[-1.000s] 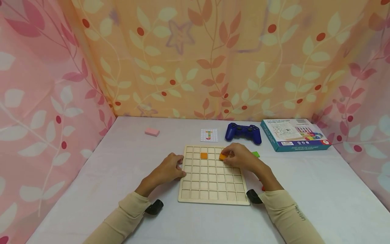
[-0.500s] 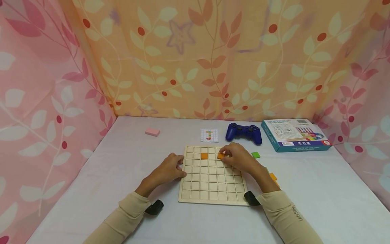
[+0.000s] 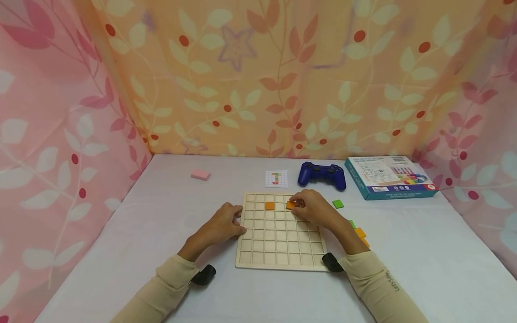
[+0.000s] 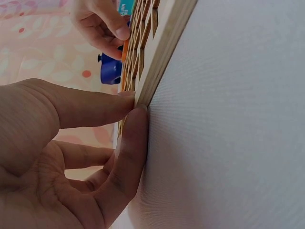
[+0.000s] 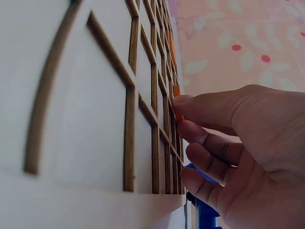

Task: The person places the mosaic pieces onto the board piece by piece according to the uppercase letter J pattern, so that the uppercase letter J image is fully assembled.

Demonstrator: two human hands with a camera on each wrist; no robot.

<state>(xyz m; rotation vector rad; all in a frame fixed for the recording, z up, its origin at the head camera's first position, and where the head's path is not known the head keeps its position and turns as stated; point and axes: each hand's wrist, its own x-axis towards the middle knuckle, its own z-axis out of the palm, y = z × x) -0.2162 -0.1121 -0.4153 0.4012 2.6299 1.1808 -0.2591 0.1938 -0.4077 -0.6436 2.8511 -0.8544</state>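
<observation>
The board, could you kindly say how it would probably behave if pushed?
The board would probably feel stiff, judging by its thick, wood-like edge. Lying flat on the cloth, it seems likelier to slide than tip. The left hand, pinching its edge, may resist that.

An orange tile [image 5: 177, 90] is pinched between the thumb and index finger of the right hand [image 5: 257, 148], over the far part of a wooden board [image 5: 95, 202]; whether it is seated in a compartment cannot be told. Higher in the view, a second orange tile [image 5: 172, 47] is seen on the grid. A blue controller [image 5: 206, 215] is partly hidden behind the fingers, and beyond, a curtain [image 5: 214, 47] is patterned with leaves and red dots.
</observation>
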